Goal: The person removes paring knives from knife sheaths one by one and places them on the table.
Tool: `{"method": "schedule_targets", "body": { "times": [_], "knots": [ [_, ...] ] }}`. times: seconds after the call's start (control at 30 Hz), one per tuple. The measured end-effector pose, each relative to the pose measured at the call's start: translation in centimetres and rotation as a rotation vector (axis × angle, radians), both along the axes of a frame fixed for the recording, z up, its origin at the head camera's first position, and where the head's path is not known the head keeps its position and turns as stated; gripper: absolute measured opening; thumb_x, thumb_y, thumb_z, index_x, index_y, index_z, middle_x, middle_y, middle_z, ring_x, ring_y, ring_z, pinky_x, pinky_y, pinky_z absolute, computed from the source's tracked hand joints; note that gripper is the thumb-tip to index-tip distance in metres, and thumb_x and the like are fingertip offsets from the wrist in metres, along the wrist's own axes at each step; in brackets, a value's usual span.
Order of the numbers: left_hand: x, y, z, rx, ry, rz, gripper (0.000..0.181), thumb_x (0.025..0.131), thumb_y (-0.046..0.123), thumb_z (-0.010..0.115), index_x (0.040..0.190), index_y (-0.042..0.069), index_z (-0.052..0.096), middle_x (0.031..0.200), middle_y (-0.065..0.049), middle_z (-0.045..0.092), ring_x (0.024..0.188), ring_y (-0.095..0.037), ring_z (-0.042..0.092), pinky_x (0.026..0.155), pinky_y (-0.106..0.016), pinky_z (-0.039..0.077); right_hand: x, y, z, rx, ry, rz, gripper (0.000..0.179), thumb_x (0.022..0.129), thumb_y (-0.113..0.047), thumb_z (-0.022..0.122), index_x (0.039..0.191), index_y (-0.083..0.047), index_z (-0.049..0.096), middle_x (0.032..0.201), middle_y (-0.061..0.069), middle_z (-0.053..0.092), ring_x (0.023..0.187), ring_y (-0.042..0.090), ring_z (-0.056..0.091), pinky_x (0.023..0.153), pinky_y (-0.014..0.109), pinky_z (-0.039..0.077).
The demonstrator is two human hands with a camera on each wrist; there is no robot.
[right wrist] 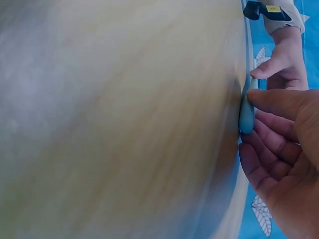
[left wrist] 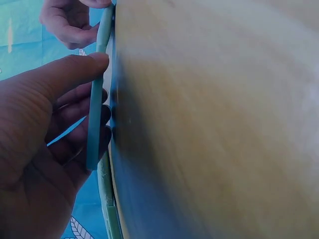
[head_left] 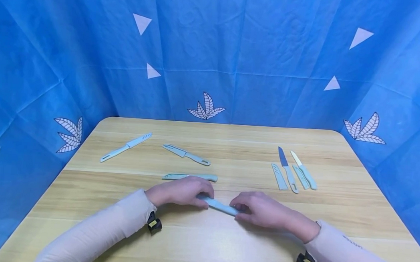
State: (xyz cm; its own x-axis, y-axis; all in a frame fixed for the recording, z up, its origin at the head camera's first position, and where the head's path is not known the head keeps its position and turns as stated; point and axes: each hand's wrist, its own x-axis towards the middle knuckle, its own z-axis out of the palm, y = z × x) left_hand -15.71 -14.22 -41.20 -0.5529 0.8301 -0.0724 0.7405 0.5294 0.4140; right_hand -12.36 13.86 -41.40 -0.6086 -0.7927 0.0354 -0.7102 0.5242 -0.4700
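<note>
A light blue sheathed knife (head_left: pixel 223 206) lies low over the table in front of me, between both hands. My left hand (head_left: pixel 188 190) pinches its flat sheath (left wrist: pixel 94 124), thumb on one side and fingers on the other. At the opposite end, my right hand (head_left: pixel 259 209) holds the rounded handle (right wrist: pixel 246 117) between thumb and fingers. The blade is hidden. Just beyond my left hand lies another sheathed knife (head_left: pixel 203 177), roughly crosswise.
Two more sheathed knives, one at the far left (head_left: pixel 126 146) and one near the middle (head_left: pixel 187 155), lie on the wooden table (head_left: pixel 83 191). On the right are a dark-bladed knife (head_left: pixel 288 172), a pale-bladed knife (head_left: pixel 304 171) and two loose sheaths (head_left: pixel 279 177). A blue curtain (head_left: pixel 215 47) hangs behind.
</note>
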Motion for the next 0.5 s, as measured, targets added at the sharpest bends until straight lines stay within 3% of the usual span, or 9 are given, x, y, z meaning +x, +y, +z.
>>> {"method": "schedule_targets", "body": {
  "times": [0.5],
  "knots": [
    [-0.4,-0.1,1.0,0.063,0.003,0.136,0.025,0.091,0.029,0.070,0.113,0.018,0.071,0.094,0.013,0.066,0.072,-0.001,0.055,0.068,-0.019,0.051,-0.7,-0.1,1.4,-0.001,0.018,-0.109,0.029,0.088,-0.020,0.073,0.116,-0.013,0.068,0.098,-0.010,0.066,0.082,0.002,0.059,0.075,0.025,0.056]
  ]
}}
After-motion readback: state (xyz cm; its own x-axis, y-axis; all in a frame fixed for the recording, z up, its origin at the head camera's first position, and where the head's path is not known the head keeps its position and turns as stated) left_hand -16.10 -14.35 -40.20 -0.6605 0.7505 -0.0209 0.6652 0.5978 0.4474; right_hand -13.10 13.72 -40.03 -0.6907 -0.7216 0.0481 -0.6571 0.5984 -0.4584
